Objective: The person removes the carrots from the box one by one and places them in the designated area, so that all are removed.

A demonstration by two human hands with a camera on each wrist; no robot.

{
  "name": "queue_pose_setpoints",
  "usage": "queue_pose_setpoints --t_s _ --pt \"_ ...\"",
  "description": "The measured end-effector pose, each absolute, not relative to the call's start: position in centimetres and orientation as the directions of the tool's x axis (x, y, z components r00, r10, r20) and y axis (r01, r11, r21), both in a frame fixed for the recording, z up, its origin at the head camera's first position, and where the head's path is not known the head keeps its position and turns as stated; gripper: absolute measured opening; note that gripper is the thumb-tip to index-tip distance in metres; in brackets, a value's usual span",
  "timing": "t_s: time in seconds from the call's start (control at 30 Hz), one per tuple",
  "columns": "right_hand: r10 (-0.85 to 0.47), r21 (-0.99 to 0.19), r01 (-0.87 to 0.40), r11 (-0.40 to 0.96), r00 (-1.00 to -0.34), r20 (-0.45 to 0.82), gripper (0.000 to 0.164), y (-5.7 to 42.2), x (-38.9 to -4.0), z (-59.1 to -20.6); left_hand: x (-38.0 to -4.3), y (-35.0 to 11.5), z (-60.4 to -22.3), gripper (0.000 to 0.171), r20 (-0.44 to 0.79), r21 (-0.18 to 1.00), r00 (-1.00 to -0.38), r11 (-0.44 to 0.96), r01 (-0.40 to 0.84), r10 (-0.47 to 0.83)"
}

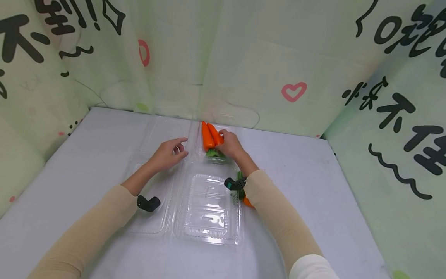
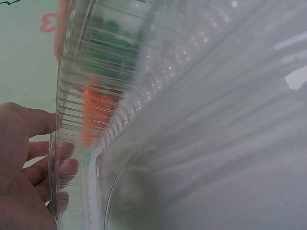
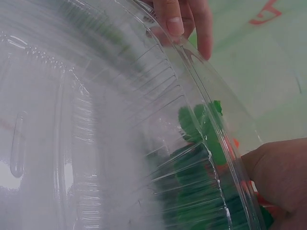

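Note:
Two orange carrots [image 1: 208, 135] with green leaves [image 1: 213, 153] lie side by side in the far clear plastic container, tips away from me. My right hand [image 1: 230, 144] pinches the right-hand carrot between thumb and fingers. To the left, my left hand [image 1: 170, 154] hovers near the container's edge, its fingers loosely bent and holding nothing. Through the ribbed plastic wall in the left wrist view, an orange carrot [image 2: 96, 110] shows blurred beyond the left hand [image 2: 29, 163]. The right wrist view has green leaves [image 3: 192, 124] behind clear plastic, beside the right hand [image 3: 280, 179].
Nearer me lies an open, hinged clear plastic container [image 1: 207, 201], with its flat lid half [image 1: 153, 217] on the left. Another orange carrot [image 1: 247, 202] with greenery is partly hidden under the right forearm. Printed curtains [image 1: 244, 58] enclose the white table [image 1: 296, 174].

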State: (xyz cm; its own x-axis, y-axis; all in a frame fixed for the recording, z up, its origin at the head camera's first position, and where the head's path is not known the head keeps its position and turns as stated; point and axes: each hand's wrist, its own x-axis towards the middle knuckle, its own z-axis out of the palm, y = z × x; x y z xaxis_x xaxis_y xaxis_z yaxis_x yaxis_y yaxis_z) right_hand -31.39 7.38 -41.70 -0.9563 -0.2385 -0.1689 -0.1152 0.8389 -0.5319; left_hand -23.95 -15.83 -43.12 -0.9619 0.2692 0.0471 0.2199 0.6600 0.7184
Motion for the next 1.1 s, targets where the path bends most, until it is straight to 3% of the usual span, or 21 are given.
queue_pose_setpoints --t_s 1.1 --pt "-0.213 -0.535 -0.118 0.836 -0.97 -0.118 0.048 7.54 -30.71 -41.29 -23.96 -15.59 -43.04 0.052 0.035 0.705 -0.966 0.678 0.206 0.257"
